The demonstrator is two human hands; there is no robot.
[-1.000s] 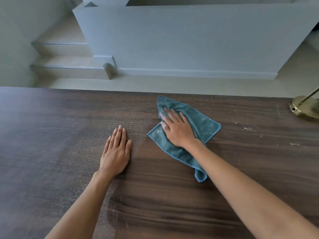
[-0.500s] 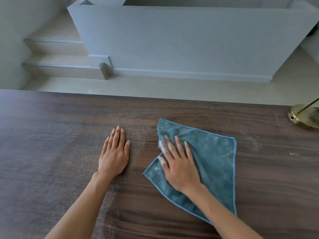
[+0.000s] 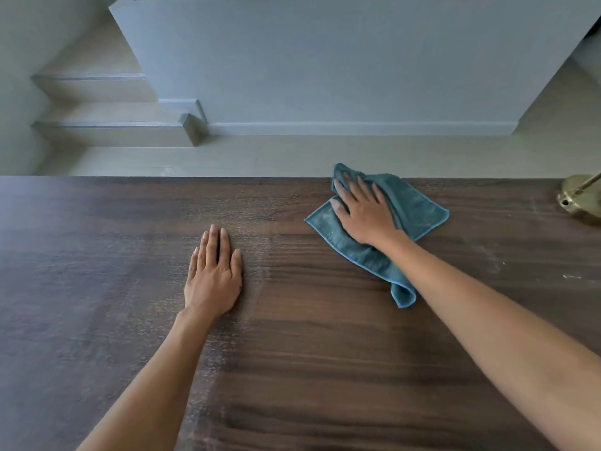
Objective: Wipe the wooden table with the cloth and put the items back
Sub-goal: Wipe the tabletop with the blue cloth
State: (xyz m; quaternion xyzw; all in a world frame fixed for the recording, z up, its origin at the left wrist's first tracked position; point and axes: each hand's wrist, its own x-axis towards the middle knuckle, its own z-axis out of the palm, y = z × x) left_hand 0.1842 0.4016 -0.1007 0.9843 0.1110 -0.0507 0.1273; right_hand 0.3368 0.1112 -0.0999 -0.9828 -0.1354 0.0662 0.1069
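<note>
Two hands flat on the wooden table [image 3: 325, 353].
Right hand [image 3: 366, 213] presses the blue cloth [image 3: 419, 209] at the table's far edge; left hand [image 3: 213, 275] lies open, empty.

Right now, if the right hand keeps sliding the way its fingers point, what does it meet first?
The right hand points toward the table's far edge, where the cloth already overhangs. Nothing stands on the table in that line; beyond it only floor shows. The brass lamp base sits off to the side.

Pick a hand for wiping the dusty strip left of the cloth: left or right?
Right. The right hand already presses flat on the cloth at the table's far edge. The left hand lies bare on the dusty strip.
</note>
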